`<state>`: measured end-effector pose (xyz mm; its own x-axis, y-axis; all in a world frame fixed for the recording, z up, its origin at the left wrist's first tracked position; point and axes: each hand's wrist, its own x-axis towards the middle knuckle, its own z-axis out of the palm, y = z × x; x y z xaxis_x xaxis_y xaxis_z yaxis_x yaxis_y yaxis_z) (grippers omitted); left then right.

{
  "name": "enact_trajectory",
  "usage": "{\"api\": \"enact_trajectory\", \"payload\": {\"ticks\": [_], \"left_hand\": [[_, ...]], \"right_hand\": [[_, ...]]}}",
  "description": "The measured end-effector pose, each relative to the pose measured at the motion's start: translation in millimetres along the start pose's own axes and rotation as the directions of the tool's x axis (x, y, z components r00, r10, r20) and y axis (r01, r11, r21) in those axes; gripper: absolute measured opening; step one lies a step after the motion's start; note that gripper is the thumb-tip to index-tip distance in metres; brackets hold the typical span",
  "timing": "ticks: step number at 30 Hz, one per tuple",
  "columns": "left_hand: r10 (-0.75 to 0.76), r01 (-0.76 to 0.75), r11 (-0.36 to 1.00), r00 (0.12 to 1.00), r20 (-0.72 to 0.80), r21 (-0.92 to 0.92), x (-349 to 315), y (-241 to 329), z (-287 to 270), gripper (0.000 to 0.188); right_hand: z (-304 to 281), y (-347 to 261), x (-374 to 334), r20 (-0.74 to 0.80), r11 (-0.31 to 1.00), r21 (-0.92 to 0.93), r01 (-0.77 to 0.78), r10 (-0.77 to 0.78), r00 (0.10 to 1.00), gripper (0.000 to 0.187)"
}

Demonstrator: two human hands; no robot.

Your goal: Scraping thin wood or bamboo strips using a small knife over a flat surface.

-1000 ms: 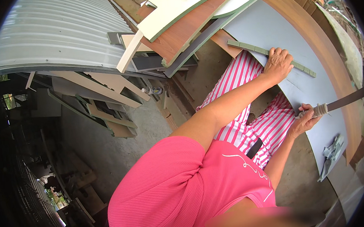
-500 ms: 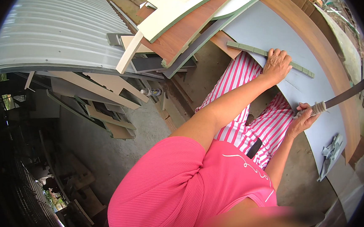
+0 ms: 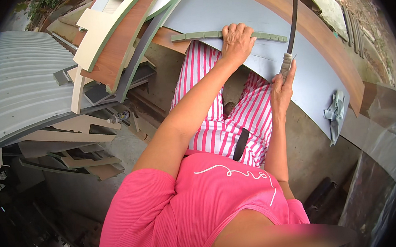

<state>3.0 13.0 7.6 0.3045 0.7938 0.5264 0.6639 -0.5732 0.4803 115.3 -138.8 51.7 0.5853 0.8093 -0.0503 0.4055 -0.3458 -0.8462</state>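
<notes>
Raised since earlier: knife, clenched in right hand; left hand flat, pinning strip to board.

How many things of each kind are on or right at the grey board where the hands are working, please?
Long dark-bladed knife with a wrapped handle, gripped in the right hand: 1
Narrow grey-green strip marked into segments, pressed flat under the left hand: 1
Crumpled grey cloth lying on the grey board: 1
Total: 3

Grey board w/ green strip, crumpled rag – wood edge
</notes>
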Motion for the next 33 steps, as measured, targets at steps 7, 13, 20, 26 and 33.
{"api": "enact_trajectory", "payload": {"ticks": [7,13,20,26,33], "left_hand": [[0.016,-0.016,1.0,0.999,-0.029,0.017,0.2,-1.0,2.1,0.021],[0.017,-0.016,1.0,1.0,-0.02,0.02,0.4,1.1,0.9,0.02],[0.024,-0.023,0.999,1.0,-0.017,0.029,-0.8,0.7,-0.2,0.02],[0.025,-0.025,0.999,1.0,-0.016,0.037,-0.7,0.1,0.1,0.021],[0.024,-0.024,1.0,0.999,-0.028,0.02,-0.4,-1.0,0.7,0.02]], "right_hand": [[-0.7,-6.0,-39.7,0.149,0.988,-0.15,-0.023,0.046,0.988,0.059],[7.3,1.2,-43.3,0.193,0.988,-0.154,0.011,0.019,0.981,0.059],[15.1,12.6,-41.9,0.14,0.962,-0.193,0.193,-0.167,0.976,0.057],[12.9,1.1,-44.2,0.171,0.976,-0.204,0.08,-0.045,0.984,0.058],[13.5,-12.5,-34.7,0.187,0.962,-0.259,0.083,-0.035,0.982,0.057]]}}
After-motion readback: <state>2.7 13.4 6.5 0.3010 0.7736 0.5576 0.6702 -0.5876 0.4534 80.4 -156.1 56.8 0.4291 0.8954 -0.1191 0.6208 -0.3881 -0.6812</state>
